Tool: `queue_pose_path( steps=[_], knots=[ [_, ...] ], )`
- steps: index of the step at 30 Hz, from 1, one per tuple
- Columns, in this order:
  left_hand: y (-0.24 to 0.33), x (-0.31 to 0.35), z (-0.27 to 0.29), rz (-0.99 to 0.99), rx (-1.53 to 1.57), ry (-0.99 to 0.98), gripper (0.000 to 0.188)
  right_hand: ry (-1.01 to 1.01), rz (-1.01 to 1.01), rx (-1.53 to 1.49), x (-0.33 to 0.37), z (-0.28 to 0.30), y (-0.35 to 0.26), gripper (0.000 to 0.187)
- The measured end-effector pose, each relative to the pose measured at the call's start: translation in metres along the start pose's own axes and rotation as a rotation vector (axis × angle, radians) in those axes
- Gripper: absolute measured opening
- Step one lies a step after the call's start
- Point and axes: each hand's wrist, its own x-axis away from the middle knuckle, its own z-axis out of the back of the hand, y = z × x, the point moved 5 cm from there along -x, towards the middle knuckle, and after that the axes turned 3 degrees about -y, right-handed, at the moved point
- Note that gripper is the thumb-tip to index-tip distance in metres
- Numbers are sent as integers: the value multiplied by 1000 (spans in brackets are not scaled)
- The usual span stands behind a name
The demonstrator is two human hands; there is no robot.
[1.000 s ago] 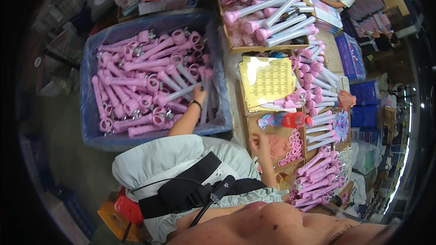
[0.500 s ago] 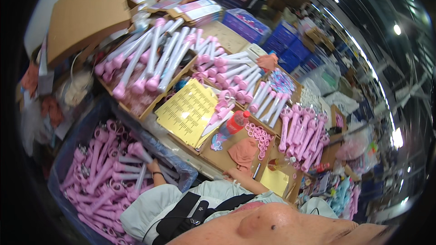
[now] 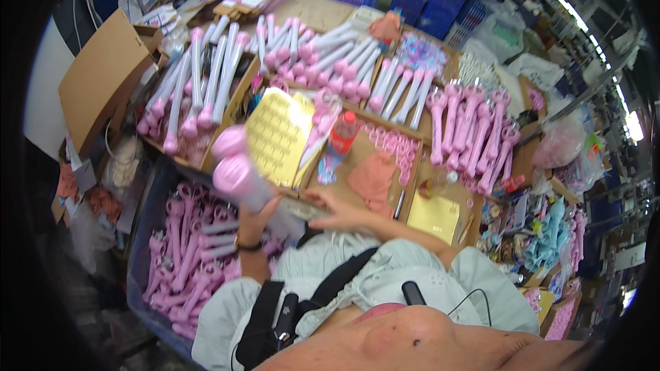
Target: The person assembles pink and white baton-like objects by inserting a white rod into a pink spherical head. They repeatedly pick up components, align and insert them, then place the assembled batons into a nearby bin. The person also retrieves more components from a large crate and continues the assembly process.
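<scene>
In the left hand [image 3: 256, 218], closed around pale tubes just below their heads, pink-headed wands [image 3: 234, 174] are held above the near edge of the work surface; at least two rounded pink heads are shown, but because of motion blur the exact count cannot be told. The heads are pointed up and away from the left hand, and the tubes are slanted down into the space between the two hands. By the right hand [image 3: 333, 209], nothing is seen to be gripped; its fingers are loosely spread and partly bent, just beside the near side of a cardboard tray [image 3: 328, 182]. Below and to the left of the left hand, a blue bin [image 3: 141, 261] is filled with pink handles [image 3: 184, 251]. Beyond the right hand, a red-labelled bottle [image 3: 342, 134] and an orange cloth [image 3: 372, 182] are set out, with pink rings [image 3: 392, 143] farther off. The wands are judged to be light, hollow and stiff, probably of moulded plastic, with most of the weight likely carried at the heads. Smooth tubes may be found slippery when bunched, and thin walls could be cracked by hard squeezing. A firm, gentle wrap is best taken just under the heads, where tipping can be checked, while the tube ends could be steadied by the right hand.
</scene>
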Motion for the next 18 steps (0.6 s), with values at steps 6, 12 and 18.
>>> queue_pose_path(
  steps=[6, 12, 18],
  knots=[
    [6, -40, -121, 87, 207, -296, 44, 192, -182, -337, 43, 17, 28, 40],
    [-99, -63, -147, 104, -989, -354, 45, 1083, -212, -317, 157, 102, 67, 26],
    [-179, -59, -167, -157, -1291, -409, 36, 736, -410, -374, 197, 111, 37, 30]
  ],
)
